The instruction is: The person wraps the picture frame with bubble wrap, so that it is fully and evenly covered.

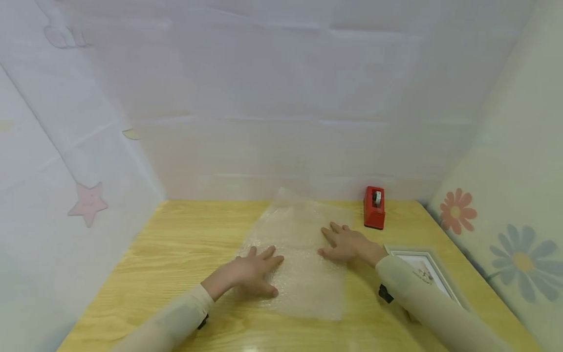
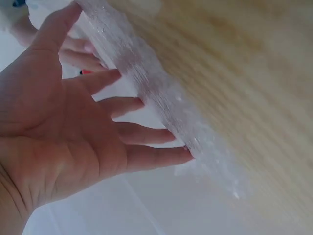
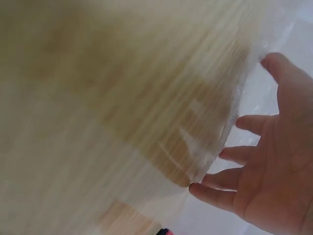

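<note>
A clear sheet of bubble wrap (image 1: 303, 283) lies spread over the wooden table, its far corner reaching up to the back wall. On its left part my left hand (image 1: 252, 274) rests with fingers spread, and in the left wrist view the fingertips (image 2: 183, 152) touch the sheet's surface. Toward the upper right edge my right hand (image 1: 345, 244) touches the sheet, also with spread fingers. The right wrist view shows that hand (image 3: 274, 166) with its palm lifted and fingertips down on the film. Neither hand grips anything.
A red tape dispenser (image 1: 374, 208) stands at the back right of the table (image 1: 176, 259). Partly under my right forearm lies a white picture frame (image 1: 433, 269). Cloth-covered walls (image 1: 281, 98) close off the back and both sides.
</note>
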Available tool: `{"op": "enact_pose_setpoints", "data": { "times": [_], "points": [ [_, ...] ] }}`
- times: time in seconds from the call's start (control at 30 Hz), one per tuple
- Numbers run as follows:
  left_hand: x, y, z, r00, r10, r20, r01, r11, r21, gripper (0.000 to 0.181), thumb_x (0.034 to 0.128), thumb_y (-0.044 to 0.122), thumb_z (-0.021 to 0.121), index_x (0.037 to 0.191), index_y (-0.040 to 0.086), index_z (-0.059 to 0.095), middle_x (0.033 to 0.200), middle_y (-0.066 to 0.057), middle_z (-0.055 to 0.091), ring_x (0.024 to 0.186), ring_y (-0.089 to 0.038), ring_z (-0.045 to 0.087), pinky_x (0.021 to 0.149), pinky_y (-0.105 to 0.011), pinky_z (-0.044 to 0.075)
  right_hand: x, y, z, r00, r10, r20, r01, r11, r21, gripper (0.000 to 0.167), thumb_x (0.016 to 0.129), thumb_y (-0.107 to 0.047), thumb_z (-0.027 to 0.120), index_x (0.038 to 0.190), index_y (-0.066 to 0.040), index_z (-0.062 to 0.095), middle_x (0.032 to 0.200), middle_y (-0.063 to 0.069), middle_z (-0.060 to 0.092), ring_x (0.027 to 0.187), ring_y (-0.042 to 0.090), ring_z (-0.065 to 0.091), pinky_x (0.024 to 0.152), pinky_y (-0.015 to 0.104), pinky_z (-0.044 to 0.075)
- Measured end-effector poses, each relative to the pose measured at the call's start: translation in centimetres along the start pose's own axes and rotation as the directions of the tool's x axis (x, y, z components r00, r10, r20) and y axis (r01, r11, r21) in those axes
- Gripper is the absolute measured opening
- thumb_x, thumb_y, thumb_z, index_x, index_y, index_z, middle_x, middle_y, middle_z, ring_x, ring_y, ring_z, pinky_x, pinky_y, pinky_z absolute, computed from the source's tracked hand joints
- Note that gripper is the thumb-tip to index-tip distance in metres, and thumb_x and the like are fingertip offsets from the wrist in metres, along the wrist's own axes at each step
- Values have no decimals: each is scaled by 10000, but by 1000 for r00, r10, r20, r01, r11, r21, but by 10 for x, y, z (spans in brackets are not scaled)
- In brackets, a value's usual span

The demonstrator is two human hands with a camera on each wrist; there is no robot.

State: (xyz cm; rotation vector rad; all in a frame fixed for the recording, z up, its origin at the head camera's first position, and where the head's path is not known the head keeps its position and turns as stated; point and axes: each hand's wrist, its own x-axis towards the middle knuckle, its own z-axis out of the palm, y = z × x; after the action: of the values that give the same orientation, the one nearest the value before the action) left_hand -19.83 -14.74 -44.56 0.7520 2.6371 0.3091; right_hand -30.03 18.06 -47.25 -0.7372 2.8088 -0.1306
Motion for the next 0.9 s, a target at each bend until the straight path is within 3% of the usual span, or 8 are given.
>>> {"op": "enact_pose_setpoints", "data": {
  "times": [0.23, 0.63, 0.77, 0.9],
  "points": [
    [6, -20, -20, 997, 71, 21, -70, 997, -37, 958, 894, 541, 745, 1639, 211, 242, 1697, -66, 73, 1467, -552, 8, 1036, -807, 107, -6, 0, -2, 998, 13, -60, -12, 1000, 28, 835, 983, -675, 475, 1591, -112, 368, 1619, 257, 243, 1370, 600, 308, 1057, 707, 285],
    [3, -16, -20, 996, 83, 22, -82, 996, -36, 968, 878, 522, 768, 1625, 153, 273, 1689, -99, 115, 1476, -529, 64, 1039, -793, 163, -13, -3, 5, 994, -3, -108, 10, 998, 65, 792, 990, -622, 515, 1569, -96, 400, 1588, 291, 285, 1344, 621, 329, 1043, 707, 308],
    [3, -10, -23, 998, 69, 7, -69, 997, 19, 990, 840, 544, 795, 1607, 137, 319, 1677, -99, 177, 1449, -562, 155, 1003, -803, 228, -19, -2, 9, 987, -37, -154, 46, 997, 56, 749, 1001, -607, 517, 1550, -106, 423, 1572, 302, 310, 1320, 621, 364, 1022, 703, 338],
    [7, -3, -25, 999, 41, -6, -40, 991, 129, 1020, 788, 599, 815, 1589, 154, 366, 1661, -85, 243, 1405, -570, 274, 973, -789, 300, -25, -2, 5, 985, -46, -169, 58, 996, 67, 701, 1007, -588, 528, 1528, -123, 471, 1557, 318, 324, 1307, 625, 378, 1022, 702, 339]
  ]
}}
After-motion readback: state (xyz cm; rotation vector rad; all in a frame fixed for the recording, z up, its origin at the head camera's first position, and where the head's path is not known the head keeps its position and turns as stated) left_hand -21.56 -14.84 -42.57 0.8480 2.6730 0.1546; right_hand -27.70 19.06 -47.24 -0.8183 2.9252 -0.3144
